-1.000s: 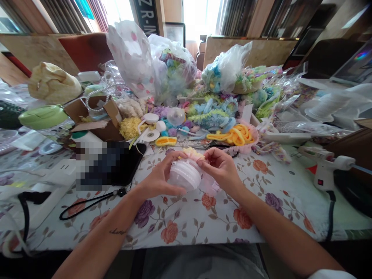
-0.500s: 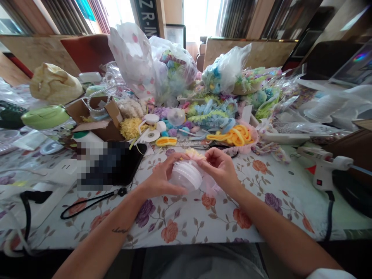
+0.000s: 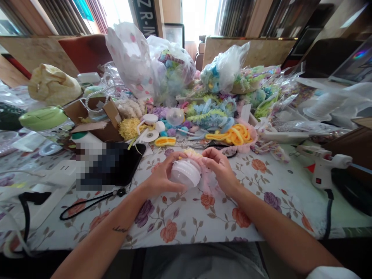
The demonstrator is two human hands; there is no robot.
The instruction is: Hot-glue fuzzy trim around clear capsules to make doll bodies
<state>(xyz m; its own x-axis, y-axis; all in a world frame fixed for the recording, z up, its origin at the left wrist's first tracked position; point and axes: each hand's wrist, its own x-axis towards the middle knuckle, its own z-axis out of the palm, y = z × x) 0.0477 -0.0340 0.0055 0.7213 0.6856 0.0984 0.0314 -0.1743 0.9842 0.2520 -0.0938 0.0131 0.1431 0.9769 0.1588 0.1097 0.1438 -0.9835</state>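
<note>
My left hand [image 3: 165,176] is wrapped round a clear, rounded plastic cup [image 3: 185,174] with a ribbed white band. The cup is tilted, held just over the flowered cloth. Along its far edge runs a gathered strip of pink tulle [image 3: 194,158] with some pale yellow on it. My right hand [image 3: 219,166] pinches this tulle at the cup's right side with thumb and forefinger. A loose end of the tulle hangs down below the right hand. The fingertips of my left hand behind the cup are partly hidden.
A hot glue gun [image 3: 322,166] stands at the right, its cord hanging toward me. To the left lie a phone [image 3: 135,159] and its black strap [image 3: 87,205]. Yellow cord [image 3: 232,135], blue trim [image 3: 212,112], a cardboard box [image 3: 95,130] and plastic bags [image 3: 130,62] crowd the back.
My right hand has shifted slightly along the tulle, its fingers more bunched. The cup has turned a little in my left hand.
</note>
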